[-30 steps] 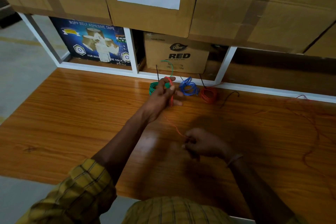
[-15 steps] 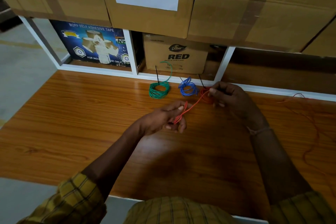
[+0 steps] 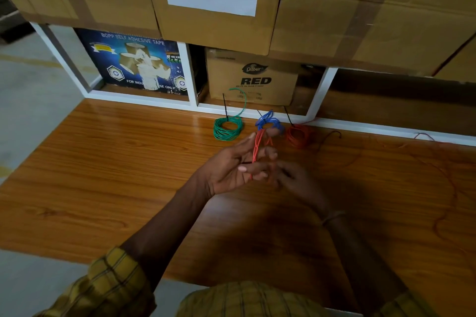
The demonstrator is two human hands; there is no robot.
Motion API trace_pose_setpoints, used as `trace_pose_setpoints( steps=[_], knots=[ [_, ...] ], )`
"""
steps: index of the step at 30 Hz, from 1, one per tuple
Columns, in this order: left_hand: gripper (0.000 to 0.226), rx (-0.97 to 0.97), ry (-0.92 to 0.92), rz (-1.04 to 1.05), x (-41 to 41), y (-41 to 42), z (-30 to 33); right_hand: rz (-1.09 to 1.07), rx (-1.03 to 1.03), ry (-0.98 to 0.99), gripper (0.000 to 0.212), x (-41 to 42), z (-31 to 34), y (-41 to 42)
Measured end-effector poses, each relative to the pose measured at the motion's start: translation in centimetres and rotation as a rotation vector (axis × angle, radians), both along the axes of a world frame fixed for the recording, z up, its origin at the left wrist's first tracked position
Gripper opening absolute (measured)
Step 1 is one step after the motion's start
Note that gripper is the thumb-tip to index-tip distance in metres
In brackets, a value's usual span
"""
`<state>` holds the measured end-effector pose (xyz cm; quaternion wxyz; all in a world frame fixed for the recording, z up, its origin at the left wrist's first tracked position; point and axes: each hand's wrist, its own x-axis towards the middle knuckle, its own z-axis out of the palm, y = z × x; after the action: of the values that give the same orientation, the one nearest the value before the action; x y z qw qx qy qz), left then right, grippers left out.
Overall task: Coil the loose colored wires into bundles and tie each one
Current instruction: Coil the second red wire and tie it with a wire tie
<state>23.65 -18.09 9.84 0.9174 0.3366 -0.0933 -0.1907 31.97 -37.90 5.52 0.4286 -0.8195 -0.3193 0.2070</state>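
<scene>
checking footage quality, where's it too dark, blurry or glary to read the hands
Head view: right hand sits in deep shadow, fingers blurred, so its grip is unclear; left hand is lit, winding the red wire; soft glare on the table below the wrists.

Right hand [image 3: 296,183] blurred, shadowed — grip unclear.

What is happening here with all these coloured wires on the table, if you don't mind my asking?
A person is coiling a thin red-orange wire around the raised fingers of the left hand, while the right hand feeds it in from below. Three finished bundles, a green coil, a blue coil and a red coil, lie at the far edge of the wooden table. More loose wire trails off to the right.
</scene>
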Motion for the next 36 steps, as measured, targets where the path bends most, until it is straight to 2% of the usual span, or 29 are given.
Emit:
trace_pose_setpoints(
  steps=[3, 5, 6, 9, 13, 15, 17, 20, 22, 25, 28, 32, 36],
  knots=[
    [0.044, -0.064, -0.002, 0.105, 0.6, 0.2, -0.3, 0.12, -0.27, -0.164, 0.028, -1.2, -1.5, -0.4],
    [0.041, -0.074, 0.016, 0.189, 1.1, 0.6, -0.2, 0.158, -0.382, -0.174, 0.013, -1.8, -1.8, -0.9],
    [0.039, -0.061, 0.031, 0.235, 1.4, 0.8, -0.1, 0.175, -0.397, -0.14, 0.015, -2.0, -1.5, -1.2],
    [0.037, 0.006, 0.098, 0.364, 2.0, 1.3, -0.2, 0.256, -0.436, -0.053, 0.037, -2.8, 0.6, -1.4],
    [0.037, 0.089, 0.174, 0.482, 2.5, 0.9, -0.8, 0.285, -0.348, 0.267, 0.042, -4.4, 3.1, -0.9],
    [0.039, 0.206, 0.191, 0.531, 2.6, 0.5, -1.2, 0.33, -0.354, 0.329, 0.04, -5.1, 4.1, -0.6],
    [0.039, 0.41, 0.168, 0.57, 2.6, 0.0, -1.6, 0.405, -0.373, 0.308, 0.032, -5.0, 6.0, -0.7],
    [0.03, 0.803, -0.028, 0.612, 2.0, -0.5, -2.2, 0.538, -0.338, 0.216, 0.017, -3.5, 9.6, -1.6],
    [0.022, 1.03, -0.158, 0.602, 1.6, -0.2, -2.5, 0.607, -0.236, 0.227, 0.013, -2.5, 11.3, -2.4],
    [0.018, 1.065, -0.187, 0.486, 1.0, 0.0, -2.2, 0.539, -0.029, 0.308, 0.014, -1.2, 12.3, -3.5],
    [0.026, 1.129, -0.215, 0.371, 0.3, -0.3, -1.5, 0.389, 0.148, 0.336, 0.021, 0.1, 12.2, -4.0],
    [0.031, 1.013, -0.177, 0.25, -1.0, -1.3, -0.3, 0.179, 0.375, 0.444, 0.034, 1.7, 10.8, -3.0],
    [0.032, 0.946, -0.18, 0.188, -2.5, -2.4, 1.2, -0.021, 0.424, 0.333, 0.03, 2.3, 9.5, -1.9]
  ],
)
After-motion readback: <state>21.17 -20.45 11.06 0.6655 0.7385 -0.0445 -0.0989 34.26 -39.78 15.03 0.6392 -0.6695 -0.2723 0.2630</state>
